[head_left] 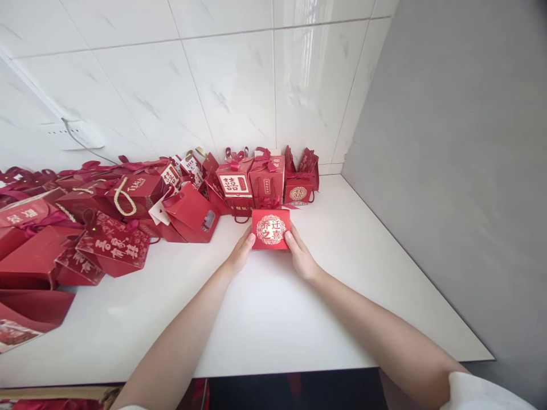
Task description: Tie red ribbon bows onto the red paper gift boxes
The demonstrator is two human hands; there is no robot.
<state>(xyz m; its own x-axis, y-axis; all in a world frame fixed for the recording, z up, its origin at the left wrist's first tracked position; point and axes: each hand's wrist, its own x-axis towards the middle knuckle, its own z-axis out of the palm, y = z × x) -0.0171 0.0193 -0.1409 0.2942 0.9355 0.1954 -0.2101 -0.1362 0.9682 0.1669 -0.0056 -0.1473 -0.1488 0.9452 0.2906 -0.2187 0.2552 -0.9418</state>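
A small red gift box (270,242) with a pale round medallion of Chinese characters is between my hands, near the middle of the white table. My left hand (240,251) is closed on its left side, thumb at the front edge. On the opposite side my right hand (302,256) grips it the same way; the fingers behind the box are mostly hidden. Just beyond it stand a red box with a white double-happiness label (234,185), a ribbon-tied red box (267,181) and a smaller box with a gold round emblem (298,193).
Many red gift boxes, among them one printed with white characters (113,245) and a plain one with a cut-out (190,212), crowd the table's left side. A tiled wall (231,85) rises behind, a grey panel (448,171) at right. A socket (79,135) has a cable.
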